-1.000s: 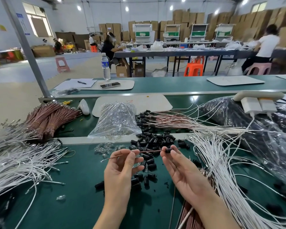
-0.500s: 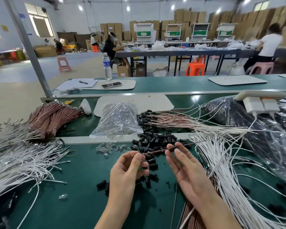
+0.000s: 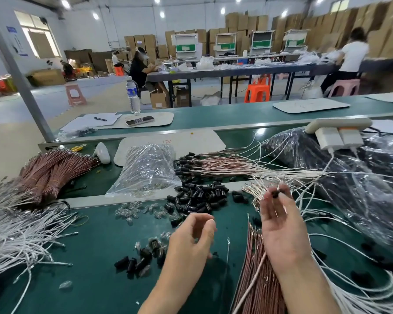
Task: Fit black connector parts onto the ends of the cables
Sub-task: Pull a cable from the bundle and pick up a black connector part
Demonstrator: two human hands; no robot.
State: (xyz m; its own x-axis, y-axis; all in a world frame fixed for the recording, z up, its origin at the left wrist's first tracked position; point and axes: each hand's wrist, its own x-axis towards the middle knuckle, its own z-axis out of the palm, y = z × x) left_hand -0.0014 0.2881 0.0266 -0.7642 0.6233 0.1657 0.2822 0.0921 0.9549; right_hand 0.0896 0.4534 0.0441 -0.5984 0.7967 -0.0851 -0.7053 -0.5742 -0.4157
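The right hand [image 3: 279, 225] was held up above the desk [image 3: 95, 252] with its palm turned to the camera. A single black connector [image 3: 275, 194] was pinched between its thumb and fingertips, at the very top of the hand. Whether a cable was seated in that connector could not be told, as the spot was blurred. The left hand [image 3: 192, 237] was held lower and to the left, apart from the right hand. Its fingers were loosely curled with thumb and forefinger close together, and nothing was seen held in it. The main heap [image 3: 197, 197] of loose black connectors was spread on the desk beyond the left hand, well to the left of the pinched connector. A smaller cluster [image 3: 143, 260] was scattered just left of the left wrist. A bundle of pink cables [image 3: 256, 284] was laid on the desk beside and under the right forearm, running toward the near edge. White cables [image 3: 340, 264] were fanned out to the right of the right hand and behind its fingertips, and a left pile [image 3: 16, 236] of more white ones was heaped at the desk's left side. Further back, capped cables [image 3: 222, 165] were laid in a row with their black ends pointing left, beside a clear bag [image 3: 148, 171].
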